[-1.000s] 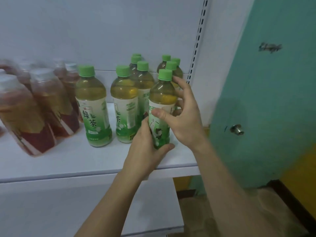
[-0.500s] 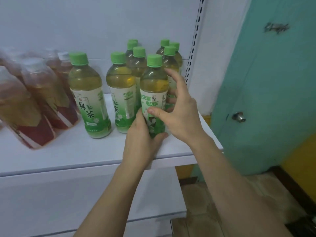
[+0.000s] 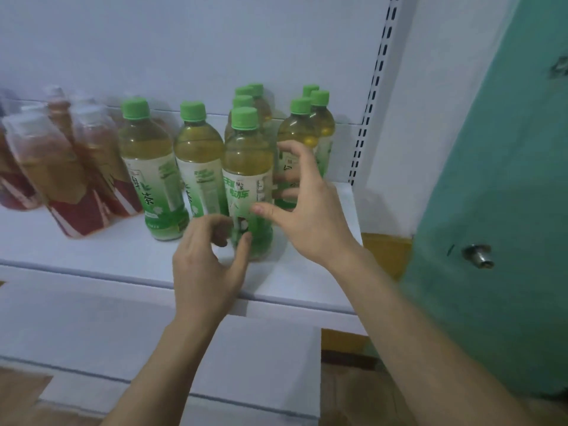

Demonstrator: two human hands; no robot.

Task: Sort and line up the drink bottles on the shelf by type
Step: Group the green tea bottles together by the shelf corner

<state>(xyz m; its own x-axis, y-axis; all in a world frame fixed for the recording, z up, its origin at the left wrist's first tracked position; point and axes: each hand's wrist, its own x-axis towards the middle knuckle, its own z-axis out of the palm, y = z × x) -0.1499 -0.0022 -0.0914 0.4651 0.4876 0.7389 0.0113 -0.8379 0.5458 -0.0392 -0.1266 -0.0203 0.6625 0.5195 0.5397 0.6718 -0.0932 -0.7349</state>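
Several green tea bottles with green caps stand on the white shelf [image 3: 92, 256]. The front green tea bottle [image 3: 249, 161] stands upright near the shelf's front edge. My right hand [image 3: 307, 216] cups its right side, thumb tip on the label and fingers behind it, index finger lifted. My left hand [image 3: 206, 265] is low at the bottle's base with loosely curled fingers, the thumb just touching the base. Two more green tea bottles [image 3: 147, 161] stand in a row to the left. Others [image 3: 301, 130] are grouped behind.
Red tea bottles [image 3: 61, 179] with white caps crowd the shelf's left part. A slotted shelf upright [image 3: 373, 96] bounds the right side. A teal door [image 3: 507, 179] with a metal knob [image 3: 478, 256] lies beyond. A lower shelf [image 3: 153, 348] is below.
The front bottle has been set a little further left and forward. My left hand's grip on its base has loosened and my right hand has spread wider. The camera view shifted.
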